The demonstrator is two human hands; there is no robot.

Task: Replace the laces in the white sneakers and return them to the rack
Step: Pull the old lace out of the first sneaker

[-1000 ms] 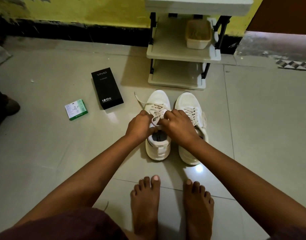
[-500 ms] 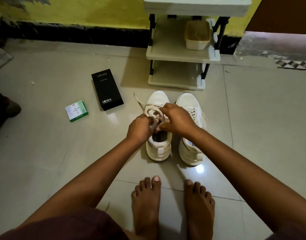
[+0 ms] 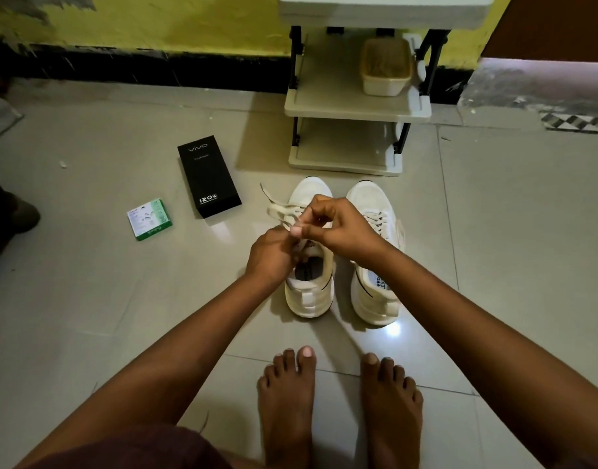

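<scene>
Two white sneakers stand side by side on the tiled floor, toes toward the rack. Over the left sneaker my left hand and my right hand both pinch its cream lace, which loops out to the left with a loose end lying on the floor. The right sneaker is laced and untouched. The white shoe rack stands just beyond the shoes against the yellow wall.
A beige tub sits on the rack's middle shelf. A black phone box and a small green-and-white packet lie on the floor to the left. My bare feet are close behind the sneakers.
My hands have lifted off the left sneaker's tongue, drawing the lace up and out to the left; the right hand moved up and forward, uncovering the right sneaker's heel.
</scene>
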